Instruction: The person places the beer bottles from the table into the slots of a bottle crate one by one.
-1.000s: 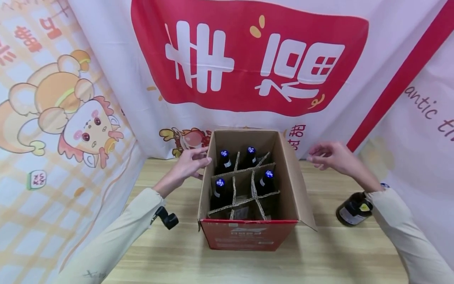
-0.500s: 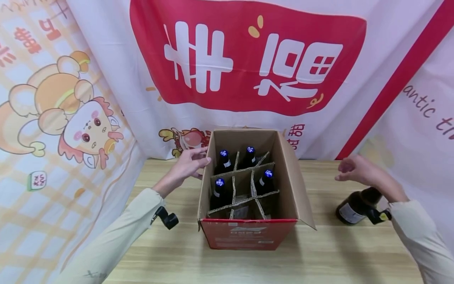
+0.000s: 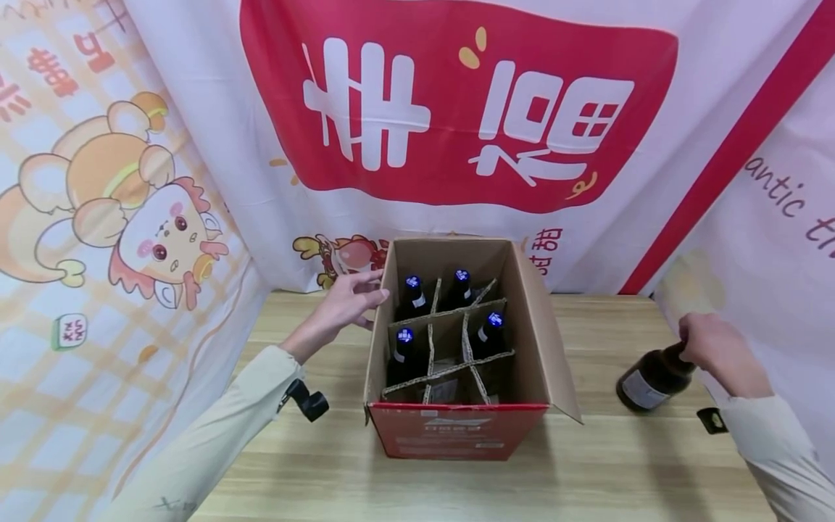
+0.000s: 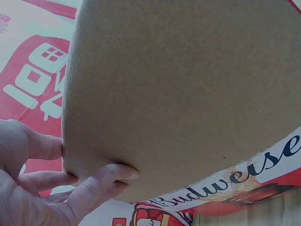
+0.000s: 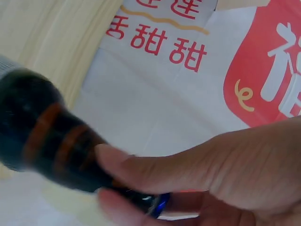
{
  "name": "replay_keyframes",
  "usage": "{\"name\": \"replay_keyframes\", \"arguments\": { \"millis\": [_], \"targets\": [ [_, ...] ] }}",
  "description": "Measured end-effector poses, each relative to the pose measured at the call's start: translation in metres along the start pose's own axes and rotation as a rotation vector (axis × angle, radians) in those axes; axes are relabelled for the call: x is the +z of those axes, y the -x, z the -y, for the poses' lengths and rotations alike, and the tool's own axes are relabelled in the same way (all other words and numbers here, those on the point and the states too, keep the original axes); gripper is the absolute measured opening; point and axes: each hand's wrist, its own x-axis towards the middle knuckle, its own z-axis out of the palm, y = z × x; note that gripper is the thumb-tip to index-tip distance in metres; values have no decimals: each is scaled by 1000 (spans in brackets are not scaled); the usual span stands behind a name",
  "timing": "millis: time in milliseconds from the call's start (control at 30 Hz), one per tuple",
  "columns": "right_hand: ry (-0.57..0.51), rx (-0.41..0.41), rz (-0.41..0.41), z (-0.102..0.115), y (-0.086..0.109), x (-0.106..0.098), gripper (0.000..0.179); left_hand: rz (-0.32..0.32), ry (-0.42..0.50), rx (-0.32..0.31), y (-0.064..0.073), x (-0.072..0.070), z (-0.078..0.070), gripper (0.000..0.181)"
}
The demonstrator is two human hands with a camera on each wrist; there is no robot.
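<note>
A Budweiser cardboard box (image 3: 450, 435) stands with its top spread, dark beer bottles (image 3: 404, 355) with blue caps in several of its divided compartments. At its left, my left hand (image 3: 342, 301) holds the box's side flap (image 4: 178, 94) by the corner, the thumb lying on the brown face. On the right side of the table my right hand (image 3: 724, 351) grips a brown beer bottle (image 3: 646, 384) by the neck. Thumb and fingers lie around the neck just below the blue cap (image 5: 162, 205) in the right wrist view. The bottle leans toward the hand.
Cardboard dividers (image 3: 450, 312) split the box inside; the front compartments show no bottle cap. A flap (image 3: 561, 362) sticks out on the box's right. Printed cloth (image 3: 457, 130) hangs behind and at both sides of the wooden table (image 3: 587, 464).
My right hand has moved right and down from beside the box to the lone bottle and taken its neck. The left hand and the box have stayed put.
</note>
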Motion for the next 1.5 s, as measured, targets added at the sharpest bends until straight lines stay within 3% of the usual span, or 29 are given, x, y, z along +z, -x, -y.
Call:
{"name": "replay_keyframes", "arguments": {
  "millis": [133,367,467,567,700,800,900,1133,1333,1500],
  "targets": [
    [-72,-25,-80,-4,-5,8,21,-1,6,5,0,0,-1,61],
    [-186,-72,-397,3,-26,37,27,4,10,7,-2,1,-1,61],
    [-345,-53,-451,6,-37,57,37,-2,8,3,-1,1,0,62],
    [-600,27,-477,12,-51,82,45,-10,5,0,1,1,1,62],
    [-833,73,-650,27,-70,113,40,-14,-4,-1,2,1,0,61],
    [-838,2,-800,39,-79,127,30,-14,-7,-1,2,3,-1,60],
    [-839,-54,-882,54,-79,126,24,-12,-2,6,2,3,-1,60],
    [-894,-35,-884,82,-80,106,21,-39,-29,8,7,-4,-2,60],
    [-877,39,-896,72,-96,109,20,-13,-14,9,5,-4,-1,61],
    [-900,110,-814,67,-89,107,28,-8,-26,7,4,0,-2,61]
  ]
}}
